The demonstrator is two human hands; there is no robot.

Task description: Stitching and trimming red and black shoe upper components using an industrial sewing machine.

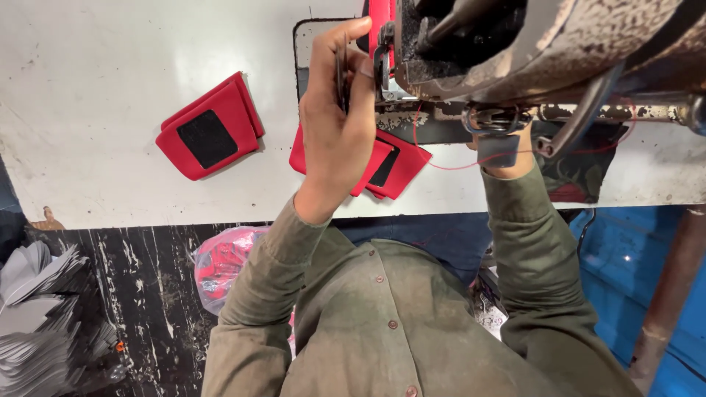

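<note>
Holding a dark piece at the sewing machine

Pinching a thin dark flat piece [341,73] edge-on, my left hand [334,125] is raised just beside the sewing machine [515,51]. Under its wrist lie red pieces with black patches [390,165] on the white surface [110,73]. My right hand [504,151] is mostly hidden behind the machine; I cannot tell its grip.

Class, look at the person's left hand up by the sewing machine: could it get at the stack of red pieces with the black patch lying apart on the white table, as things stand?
Probably yes. The left hand is raised at the sewing machine, and the red stack lies to its side on the white table with only bare surface between them. The hand pinches a thin dark piece, though, so it isn't free.
</note>
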